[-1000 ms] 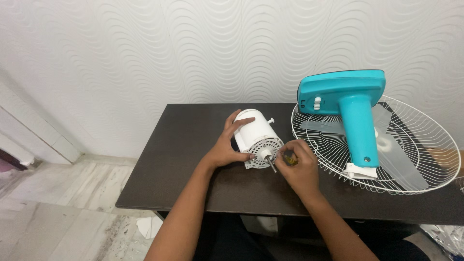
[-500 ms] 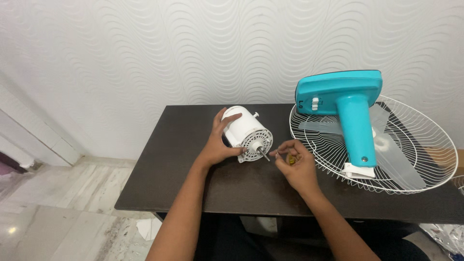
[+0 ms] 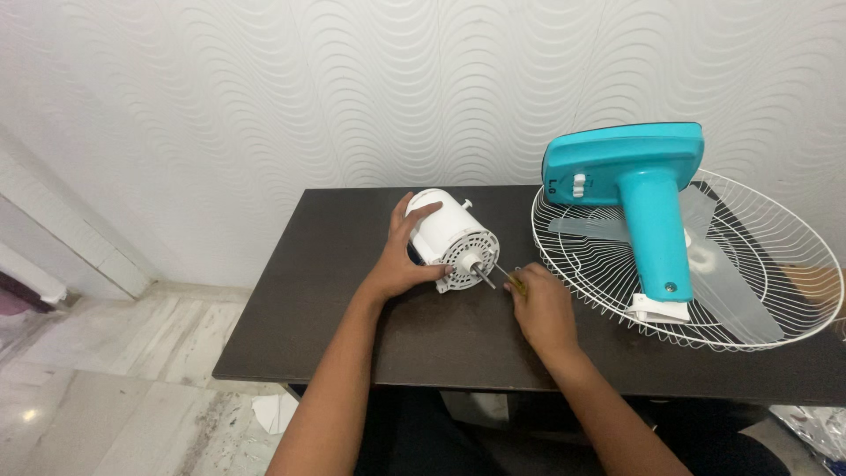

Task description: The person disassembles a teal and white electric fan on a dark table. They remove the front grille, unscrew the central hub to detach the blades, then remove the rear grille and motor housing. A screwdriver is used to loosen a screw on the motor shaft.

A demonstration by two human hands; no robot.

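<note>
Fan motor already off its stand, front end being worked on

White motor housing (image 3: 451, 236) is gripped by the left hand (image 3: 398, 262) on the table (image 3: 335, 264); a small screwdriver (image 3: 513, 279) is pinched shut in the right hand (image 3: 539, 308) just right of the housing, tip at its face. Grille (image 3: 775, 264) and teal stand (image 3: 648, 207) lie further right, unattached.

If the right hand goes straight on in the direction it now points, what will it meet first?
The right hand holds a small screwdriver aimed up and left. Going straight on, it would probably first meet the grilled front of the white fan motor, beside its metal shaft. Depth is unclear.
</note>
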